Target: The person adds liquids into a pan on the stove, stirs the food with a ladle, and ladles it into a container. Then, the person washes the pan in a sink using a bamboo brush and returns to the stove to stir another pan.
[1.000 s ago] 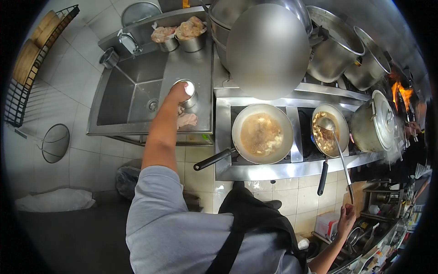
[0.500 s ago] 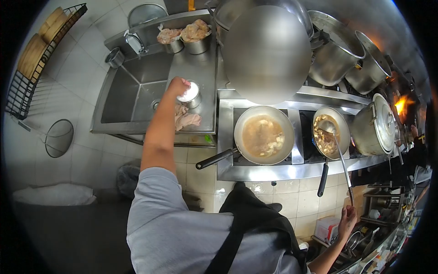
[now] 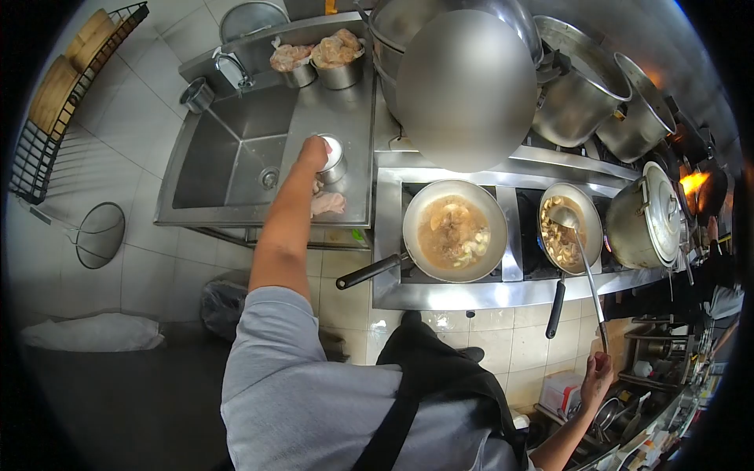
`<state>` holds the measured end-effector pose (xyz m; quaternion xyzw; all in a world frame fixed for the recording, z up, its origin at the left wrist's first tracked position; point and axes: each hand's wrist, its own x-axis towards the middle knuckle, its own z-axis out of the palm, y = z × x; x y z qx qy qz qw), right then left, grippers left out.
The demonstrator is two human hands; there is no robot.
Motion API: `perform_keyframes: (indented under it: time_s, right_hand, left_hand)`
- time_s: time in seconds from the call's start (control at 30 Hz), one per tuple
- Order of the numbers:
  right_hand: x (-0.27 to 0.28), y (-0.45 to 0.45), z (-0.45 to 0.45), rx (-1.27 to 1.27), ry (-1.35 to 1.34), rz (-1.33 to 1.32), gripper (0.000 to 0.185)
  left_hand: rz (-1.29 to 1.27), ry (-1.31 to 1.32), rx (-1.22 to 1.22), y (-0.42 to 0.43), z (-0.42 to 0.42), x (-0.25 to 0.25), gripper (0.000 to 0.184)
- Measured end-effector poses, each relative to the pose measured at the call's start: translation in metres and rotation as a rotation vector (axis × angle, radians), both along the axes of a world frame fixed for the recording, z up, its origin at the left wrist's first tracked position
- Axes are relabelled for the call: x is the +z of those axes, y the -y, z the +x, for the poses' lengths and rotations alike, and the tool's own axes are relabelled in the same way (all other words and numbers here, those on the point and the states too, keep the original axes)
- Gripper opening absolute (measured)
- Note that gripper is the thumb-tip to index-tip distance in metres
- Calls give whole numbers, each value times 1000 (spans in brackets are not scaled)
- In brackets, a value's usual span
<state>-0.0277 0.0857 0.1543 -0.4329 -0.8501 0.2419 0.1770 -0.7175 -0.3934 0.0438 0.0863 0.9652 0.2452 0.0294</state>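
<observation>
My left hand [image 3: 316, 151] is closed, its fingertips down at the rim of a metal canister [image 3: 334, 168] with white contents. What the fingers pinch, if anything, is hidden. A crumpled pale cloth [image 3: 327, 204] lies just below the canister on the steel counter. With my right hand [image 3: 598, 370] I grip the end of a long-handled ladle [image 3: 593, 294]. Its bowl rests in the right frying pan [image 3: 599, 231], among brown, chunky food in sauce. The left frying pan [image 3: 500, 228], on the neighbouring burner, holds brownish liquid with pale pieces.
A sink basin [image 3: 208, 177] with a faucet [image 3: 243, 74] lies left of the counter. Two tubs [image 3: 339, 76] of bagged food stand behind. Large stockpots [image 3: 577, 102] line the back, and a lidded pot [image 3: 638, 224] stands right. Flame [image 3: 693, 184] shows at far right.
My left hand has shifted slightly right and dipped further over the canister. The liquid in the left frying pan has moved about, showing more pieces. My right hand and the ladle stay put.
</observation>
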Motion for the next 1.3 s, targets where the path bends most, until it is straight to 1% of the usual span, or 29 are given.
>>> perform_keyframes:
  time_s: [0.07,0.17,0.27,0.33,0.37,0.47,0.57,0.67,0.77,0.83,0.87,0.9,1.0,1.07,1.1,1.13,1.17,1.2,1.23,1.27,1.3]
  right_hand:
    - [2,1,-1,1,19,3,11]
    - [2,1,-4,5,31,13,11]
    - [-5,-3,-4,30,25,-6,12]
    - [-5,4,-11,-14,21,-44,16]
    - [-4,6,-14,-37,18,-62,18]
    - [-9,0,-11,28,56,-16,17]
    - [-9,-3,-7,24,83,-12,16]
    - [-12,-8,-3,25,38,-34,16]
    - [-8,-6,-4,-10,50,-36,16]
    - [-11,-6,-1,-16,47,-40,16]
    - [-15,-6,-1,-18,43,-43,16]
    - [-18,-6,-2,-9,38,-37,16]
    - [-23,-12,-4,21,26,-19,16]
    - [-30,-19,-4,29,-2,-22,17]
    - [-26,-17,-10,0,3,-60,18]
    - [-24,-13,-16,-27,-16,-68,12]
    - [-25,-12,-16,-54,-58,-77,12]
    - [-17,-10,-20,-13,-31,-52,13]
    - [-20,-12,-18,-17,-44,3,13]
    - [-24,-17,-16,-11,-61,-9,15]
    - [-4,-5,-29,-55,-48,-14,19]
  left_hand:
    - [3,-38,-44,2,-5,7,16]
    - [16,-26,-29,-8,8,53,16]
    - [30,-87,-55,-5,1,67,18]
    - [38,-75,-30,-9,9,77,17]
    - [43,-70,-20,-11,12,80,17]
    - [49,-97,-24,-10,13,69,15]
    - [93,-49,16,-13,17,60,13]
    - [269,-209,-112,-3,26,31,17]
    - [407,-699,58,15,62,18,24]
    - [313,-481,361,44,90,-9,30]
    - [262,-320,217,75,78,-72,29]
    - [208,-156,78,97,66,-122,29]
    - [-63,-19,209,77,92,-77,28]
    - [-34,-42,228,69,85,-31,29]
    - [219,-108,405,77,65,-48,29]
    - [479,-151,560,83,38,-67,30]
    - [625,-142,525,94,7,-89,25]
    - [892,287,537,57,41,-21,27]
    - [1013,393,655,54,31,-31,29]
    - [1059,429,681,63,16,-51,32]
    - [1032,426,623,76,-4,-76,31]
